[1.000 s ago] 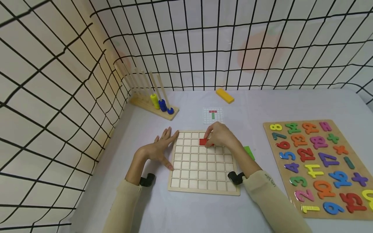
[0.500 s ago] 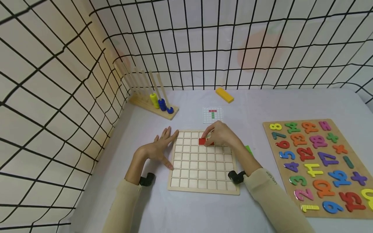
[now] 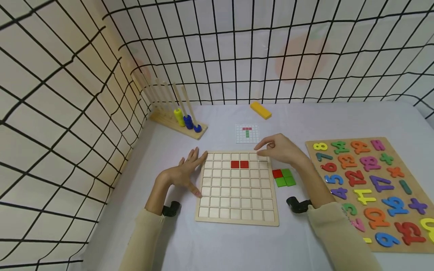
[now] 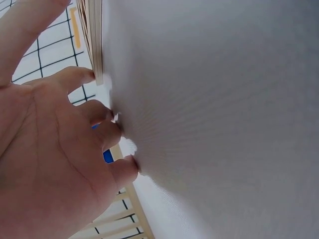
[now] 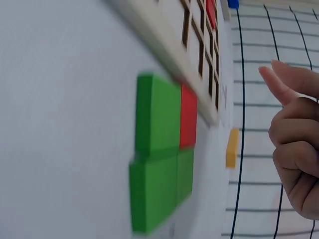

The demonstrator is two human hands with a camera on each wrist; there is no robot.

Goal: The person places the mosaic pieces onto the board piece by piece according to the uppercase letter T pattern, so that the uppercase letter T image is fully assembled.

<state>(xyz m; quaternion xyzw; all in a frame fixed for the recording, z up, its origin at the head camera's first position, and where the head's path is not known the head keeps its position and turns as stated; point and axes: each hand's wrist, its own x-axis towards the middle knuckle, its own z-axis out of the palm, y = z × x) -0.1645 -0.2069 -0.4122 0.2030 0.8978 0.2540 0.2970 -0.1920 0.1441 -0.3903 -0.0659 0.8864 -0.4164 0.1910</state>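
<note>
A square wooden grid board (image 3: 220, 192) lies on the white tabletop, with two red tiles (image 3: 244, 164) side by side in its second row from the far edge. My left hand (image 3: 180, 175) spreads its fingers at the board's left edge; in the left wrist view its fingertips rest on the tabletop and touch the board's side (image 4: 94, 45). Over the far right corner hovers my right hand (image 3: 283, 149), thumb and index finger extended towards each other, holding nothing. Beneath it, right of the board, one red tile (image 3: 277, 173) and three green tiles (image 3: 280, 182) sit together in a square.
A small card (image 3: 239, 139) with a red and green T on a grid lies beyond the board. Further back are a yellow block (image 3: 260, 110) and a peg abacus (image 3: 166, 120). A number puzzle board (image 3: 313, 144) lies at right, before black wire mesh (image 3: 234, 60).
My right hand has left the red tiles on the board and moved right, uncovering both of them and the loose tiles beside the board. The left hand stays in place.
</note>
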